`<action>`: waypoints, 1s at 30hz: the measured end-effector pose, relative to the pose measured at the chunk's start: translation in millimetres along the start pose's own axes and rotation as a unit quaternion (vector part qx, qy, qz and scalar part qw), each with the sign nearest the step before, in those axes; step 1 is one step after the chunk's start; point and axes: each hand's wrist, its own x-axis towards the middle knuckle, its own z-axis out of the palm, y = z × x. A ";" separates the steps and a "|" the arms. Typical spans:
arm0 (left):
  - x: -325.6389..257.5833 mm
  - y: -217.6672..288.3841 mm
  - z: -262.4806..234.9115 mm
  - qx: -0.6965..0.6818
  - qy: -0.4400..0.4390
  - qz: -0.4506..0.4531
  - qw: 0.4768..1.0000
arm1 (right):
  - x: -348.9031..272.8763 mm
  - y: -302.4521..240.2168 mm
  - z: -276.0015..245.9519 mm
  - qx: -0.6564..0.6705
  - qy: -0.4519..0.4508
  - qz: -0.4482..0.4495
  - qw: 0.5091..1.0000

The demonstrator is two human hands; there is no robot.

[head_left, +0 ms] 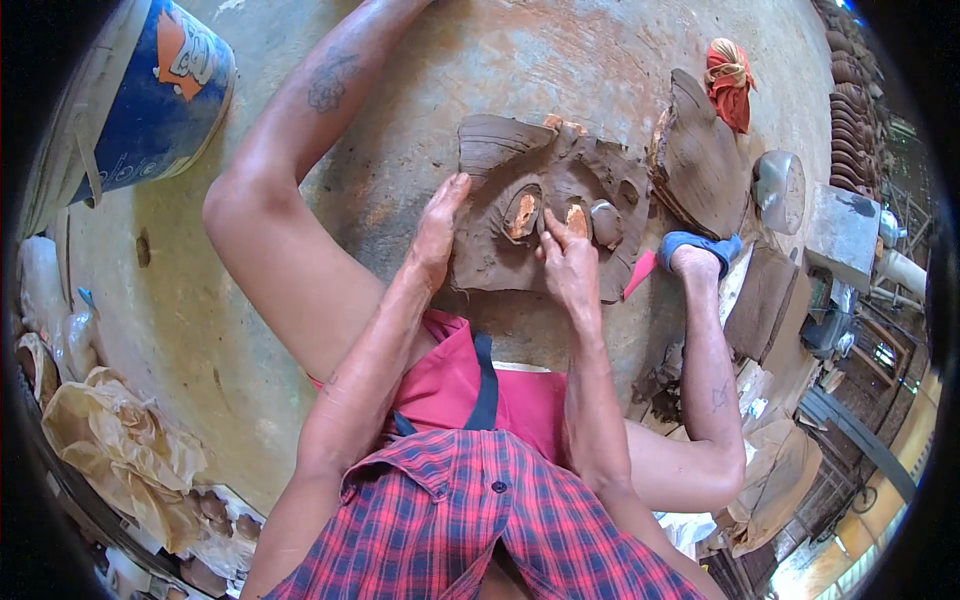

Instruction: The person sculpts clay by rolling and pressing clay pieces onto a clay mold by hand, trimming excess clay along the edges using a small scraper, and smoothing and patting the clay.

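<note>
A dark brown slab of wet clay point(490, 268) lies on the floor between my legs, with raised, curved walls along its far and left sides. Set into it are two orange, brick-like pieces, a left one point(523, 214) ringed with clay and a right one point(575, 220). A rounded grey lump point(606, 224) sits beside the right piece. My left hand point(437, 228) rests along the slab's left edge, fingers stretched and holding nothing. My right hand point(572, 268) reaches over the middle, its index finger extended onto the clay between the orange pieces; the other fingers are curled and partly hidden.
A blue and white bucket point(185, 110) stands at far left. To the right are a rounded clay slab point(700, 160), a red cloth bundle point(730, 85), a shiny metal piece point(779, 192) and a grey block point(843, 228). Crumpled plastic sheeting point(115, 440) lies at lower left.
</note>
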 end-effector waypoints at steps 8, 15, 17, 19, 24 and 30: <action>4.1 2.2 -3.3 -0.055 -0.073 -0.020 0.996 | -15.2 8.2 13.5 0.088 -0.028 0.061 0.994; 11.8 -12.3 -6.4 0.003 -0.032 -0.005 0.999 | -33.2 9.8 21.3 0.069 -0.026 0.043 0.996; 11.1 -12.1 -6.0 0.018 -0.019 -0.011 1.000 | -42.0 4.1 36.7 0.059 -0.026 0.044 0.997; 11.0 -11.2 -7.4 0.009 -0.039 -0.014 0.999 | -43.2 1.6 24.4 0.067 -0.041 0.054 0.995; 12.2 -15.0 -10.4 0.032 -0.017 -0.008 0.999 | -56.7 -1.3 36.4 0.080 -0.057 0.071 0.993; 13.4 -12.5 -0.2 -0.009 -0.005 -0.010 1.000 | -53.4 10.7 43.8 0.014 -0.034 0.060 0.997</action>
